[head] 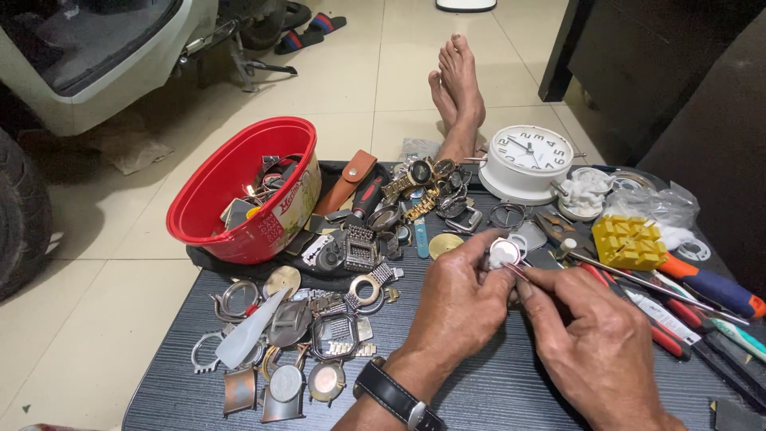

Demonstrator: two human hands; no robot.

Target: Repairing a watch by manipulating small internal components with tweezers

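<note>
While the left hand (459, 299) pinched a round watch case (503, 252), the right hand (594, 335) gripped a thin tool (517, 272) against it above the tabletop (495, 391).

Small round silvery watch case (503, 252), white face up, pinched over dark table.

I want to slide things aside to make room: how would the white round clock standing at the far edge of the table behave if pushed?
The white round clock rests flat on a broad base, so it would probably slide rather than tip or roll. It looks like plastic, likely light. Its side knob and the watch parts crowding beside it may snag.
</note>
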